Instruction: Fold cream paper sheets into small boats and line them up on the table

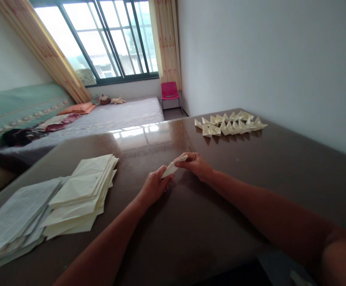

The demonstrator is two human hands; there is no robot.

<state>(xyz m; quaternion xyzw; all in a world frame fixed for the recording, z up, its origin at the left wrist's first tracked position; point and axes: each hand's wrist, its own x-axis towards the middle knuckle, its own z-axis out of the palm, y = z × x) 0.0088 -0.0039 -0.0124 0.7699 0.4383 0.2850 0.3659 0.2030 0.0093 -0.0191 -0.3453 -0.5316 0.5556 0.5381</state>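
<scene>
Both my hands meet over the middle of a dark brown table point(208, 222). Between them is a small folded piece of cream paper point(173, 168). My left hand point(155, 186) pinches its near end with closed fingers. My right hand point(195, 163) grips its far end, fingers curled over it. The paper is held just above the tabletop, tilted up toward the right.
A stack of cream paper sheets point(80, 194) lies at the left beside greyer sheets point(15, 218). Several finished folded paper shapes point(229, 124) sit in rows at the far right by the white wall. Beyond the table are a bed point(122, 115), a pink chair point(170, 91) and a window.
</scene>
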